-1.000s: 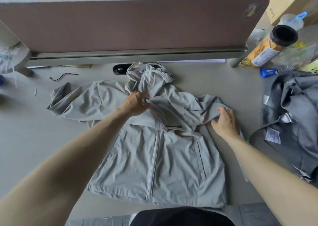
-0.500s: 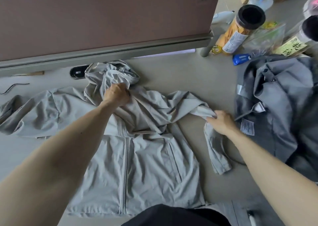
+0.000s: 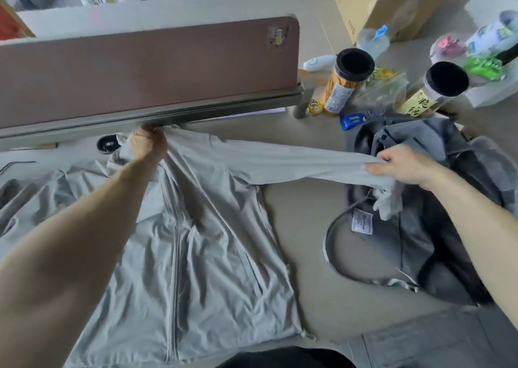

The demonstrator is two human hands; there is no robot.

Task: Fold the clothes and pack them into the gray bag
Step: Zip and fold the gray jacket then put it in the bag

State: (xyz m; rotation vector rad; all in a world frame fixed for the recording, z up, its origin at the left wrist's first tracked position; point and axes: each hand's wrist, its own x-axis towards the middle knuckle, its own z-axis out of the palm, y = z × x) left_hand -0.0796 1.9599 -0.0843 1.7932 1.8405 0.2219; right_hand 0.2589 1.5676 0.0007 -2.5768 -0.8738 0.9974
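One light gray jacket (image 3: 196, 255) lies zipper-up on the table (image 3: 314, 255), left of one gray bag (image 3: 420, 227). The left hand (image 3: 147, 147), arm extended, grips its collar by the divider (image 3: 140, 73). The right hand (image 3: 403, 165), well apart, pinches one sleeve (image 3: 280, 163) taut above the bag. Two black-lidded jars (image 3: 340, 87) (image 3: 433, 92) stand behind.

Bare tabletop (image 3: 302, 241) lies open between jacket (image 3: 210, 255) and gray bag (image 3: 420, 241); desk divider (image 3: 140, 73) and jars (image 3: 344, 84) block the rear
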